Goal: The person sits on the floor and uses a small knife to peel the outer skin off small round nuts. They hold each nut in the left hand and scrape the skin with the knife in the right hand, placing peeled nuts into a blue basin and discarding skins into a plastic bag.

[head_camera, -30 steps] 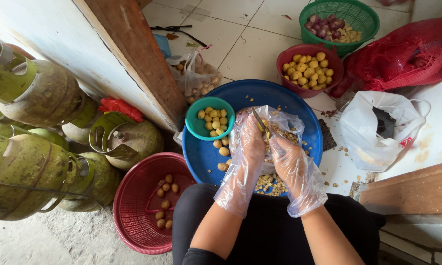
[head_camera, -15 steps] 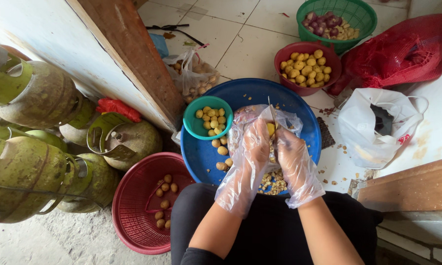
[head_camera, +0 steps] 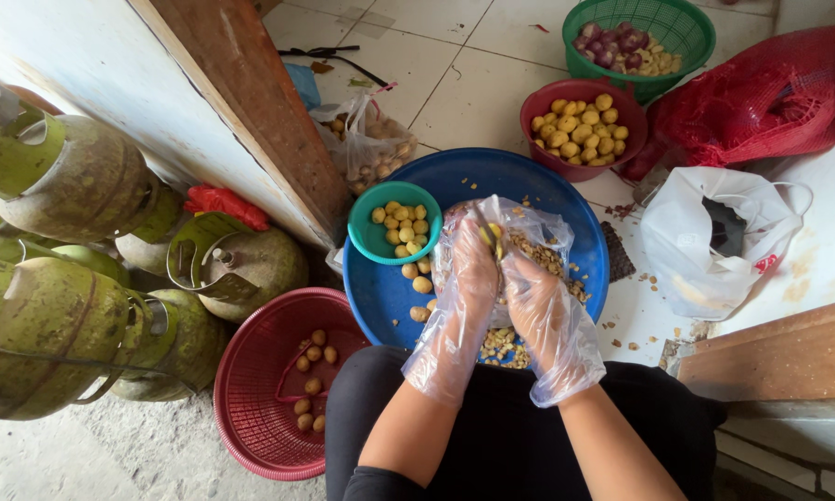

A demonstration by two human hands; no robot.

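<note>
While both gloved hands, left [head_camera: 473,269] and right [head_camera: 538,306], are pressed together, a yellow fruit [head_camera: 495,232] is pinched at their fingertips above the blue basin [head_camera: 380,297].

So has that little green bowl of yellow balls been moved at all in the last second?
No. The small green bowl sits on the same left rim spot of the blue basin, beside the wooden plank.

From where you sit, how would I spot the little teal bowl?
Find the big blue basin on the floor under the gloved hands. The small teal bowl sits on its upper left rim, holding round yellow pieces. It is the only teal container; the neighbouring baskets are red or green mesh.
</note>
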